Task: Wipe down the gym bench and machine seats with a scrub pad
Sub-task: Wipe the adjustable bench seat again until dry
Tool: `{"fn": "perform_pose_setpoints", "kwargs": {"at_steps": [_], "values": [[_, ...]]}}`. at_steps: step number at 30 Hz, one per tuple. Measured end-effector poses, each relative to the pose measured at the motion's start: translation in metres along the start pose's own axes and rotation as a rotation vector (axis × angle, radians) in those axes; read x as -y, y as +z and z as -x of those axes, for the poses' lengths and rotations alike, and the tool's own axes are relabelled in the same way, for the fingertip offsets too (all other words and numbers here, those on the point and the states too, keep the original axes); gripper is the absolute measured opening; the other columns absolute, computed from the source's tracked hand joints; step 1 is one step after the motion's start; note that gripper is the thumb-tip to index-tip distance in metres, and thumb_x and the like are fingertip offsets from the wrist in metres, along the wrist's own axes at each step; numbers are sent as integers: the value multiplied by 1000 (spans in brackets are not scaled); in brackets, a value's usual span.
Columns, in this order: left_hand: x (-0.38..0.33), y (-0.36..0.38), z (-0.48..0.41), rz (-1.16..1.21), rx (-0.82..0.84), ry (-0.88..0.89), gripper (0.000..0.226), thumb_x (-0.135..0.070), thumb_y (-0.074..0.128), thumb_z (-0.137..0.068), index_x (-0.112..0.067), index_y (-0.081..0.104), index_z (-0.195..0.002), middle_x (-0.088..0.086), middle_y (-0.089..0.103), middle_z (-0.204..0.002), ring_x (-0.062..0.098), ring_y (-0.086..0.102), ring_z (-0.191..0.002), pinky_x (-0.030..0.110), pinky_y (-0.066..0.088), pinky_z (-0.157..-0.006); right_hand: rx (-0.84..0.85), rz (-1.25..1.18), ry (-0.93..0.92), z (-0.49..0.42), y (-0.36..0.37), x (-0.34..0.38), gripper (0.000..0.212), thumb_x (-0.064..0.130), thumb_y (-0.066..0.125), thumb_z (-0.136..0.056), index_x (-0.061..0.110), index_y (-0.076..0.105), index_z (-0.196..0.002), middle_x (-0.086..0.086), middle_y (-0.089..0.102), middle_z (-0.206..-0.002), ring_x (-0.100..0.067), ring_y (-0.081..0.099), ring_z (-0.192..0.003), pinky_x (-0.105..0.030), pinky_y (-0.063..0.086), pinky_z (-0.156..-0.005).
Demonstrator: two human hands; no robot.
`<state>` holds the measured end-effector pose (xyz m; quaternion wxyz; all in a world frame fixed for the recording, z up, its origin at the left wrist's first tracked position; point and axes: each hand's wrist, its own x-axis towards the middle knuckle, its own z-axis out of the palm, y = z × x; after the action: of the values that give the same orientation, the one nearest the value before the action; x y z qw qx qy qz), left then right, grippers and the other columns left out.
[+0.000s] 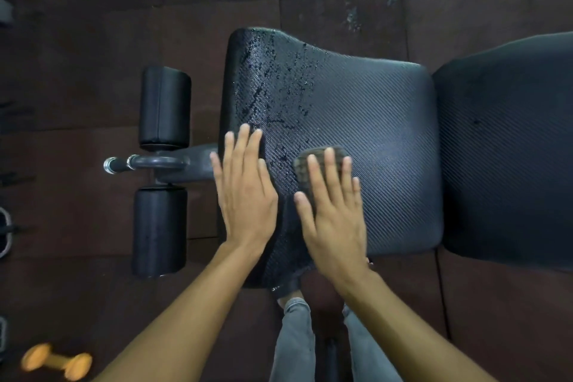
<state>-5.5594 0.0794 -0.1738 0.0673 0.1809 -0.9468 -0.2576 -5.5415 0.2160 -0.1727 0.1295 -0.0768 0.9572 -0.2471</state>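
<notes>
flat now: right hand [333, 220] open, pressing scrub pad [305, 164] on seat [372, 133]; left hand [245, 192] open, resting on seat.

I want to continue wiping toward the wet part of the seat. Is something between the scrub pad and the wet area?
Nothing visible blocks it. The scrub pad, under the right hand, lies beside the wet patch on the seat. The left hand rests at the seat's left edge, aside.

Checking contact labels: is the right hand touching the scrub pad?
Touching. The head view shows the right hand lying flat on the scrub pad, its fingers overlapping the pad on the bench seat.
</notes>
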Motion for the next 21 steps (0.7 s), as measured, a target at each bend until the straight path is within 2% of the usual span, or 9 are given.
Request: {"fn": "perform_pose_setpoints", "kwargs": {"at_steps": [3,5,8,11,13,17,21], "values": [[-15,-5,16,89,-90,-128,44,-13,36,-101,-15,45,-143,-1,38,-154,17,24,-148,45,8,-123,55,-478,58,-1,-21,-1,51,37,35,-106,31,23,-156,16,8,-164,1,-5,-150,-36,2,-125],[-38,-3,29,58,-51,-40,43,-17,36,-100,-13,49,-141,2,41,-153,19,27,-147,45,10,-123,-80,-616,164,-9,-45,-22,46,30,39,-105,28,36,-151,12,21,-162,1,10,-150,-38,9,-125],[-76,20,49,-153,95,128,51,-30,33,-102,-10,38,-149,6,30,-159,22,20,-149,47,11,-122,-177,-509,267,-23,-69,-56,43,27,38,-105,23,41,-148,5,28,-161,-4,17,-149,-36,6,-125],[-90,47,56,-274,147,69,64,-43,31,-103,-7,19,-155,11,12,-163,25,7,-152,47,13,-123,-124,-422,240,-31,-70,-69,44,28,36,-107,23,37,-150,5,25,-162,-5,12,-151,-33,2,-125],[-88,56,55,-323,139,24,65,-43,31,-104,-6,14,-155,12,7,-164,25,4,-152,47,13,-123,-92,-377,205,-34,-65,-68,46,31,35,-107,25,34,-152,6,19,-164,-6,7,-151,-32,-2,-123],[-79,57,60,-327,131,52,60,-32,34,-104,-5,17,-155,12,12,-163,26,9,-151,48,19,-121,-47,-223,190,-36,-48,-67,50,37,32,-106,28,25,-155,5,8,-166,-10,-2,-153,-34,-7,-122],[-50,36,82,-379,171,91,60,-30,32,-102,-6,17,-155,10,13,-163,25,11,-151,49,21,-120,-84,-62,169,-32,-33,-73,53,38,32,-106,27,21,-156,4,4,-167,-13,-4,-153,-38,-6,-123]]}}
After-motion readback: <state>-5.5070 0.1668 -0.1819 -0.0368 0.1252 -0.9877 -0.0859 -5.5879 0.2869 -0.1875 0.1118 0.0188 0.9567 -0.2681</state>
